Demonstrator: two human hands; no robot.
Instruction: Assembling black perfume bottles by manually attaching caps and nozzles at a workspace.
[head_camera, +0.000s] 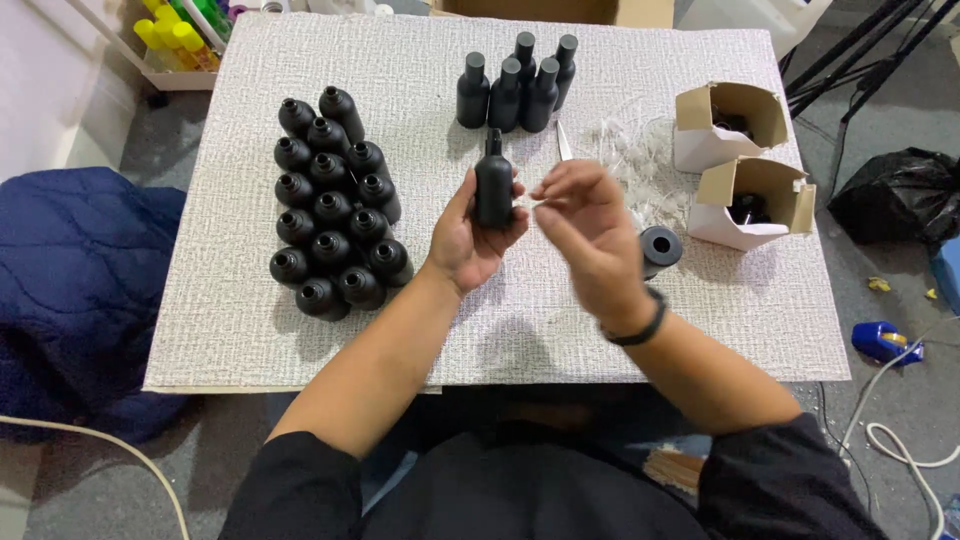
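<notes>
a black bottle held upright over the counter

on the left of the counter (250, 330) a cluster of uncapped black bottles (335, 205) is seen. a black bottle (493, 190) is grasped upright by the left hand (470, 235) at centre. the blurred right hand (590, 225) is pinched just beside it; what it grips cannot be told. two open cardboard boxes (745, 165) are placed far right.

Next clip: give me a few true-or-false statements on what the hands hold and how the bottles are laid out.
1. The left hand holds a black bottle upright. True.
2. The right hand grips a capped bottle. False: it holds no bottle; its fingertips are pinched beside the held one.
3. The uncapped bottles are clustered to the left of the hands. True.
4. The capped bottles stand inside a cardboard box. False: they stand on the white mat, at its far edge.
</notes>
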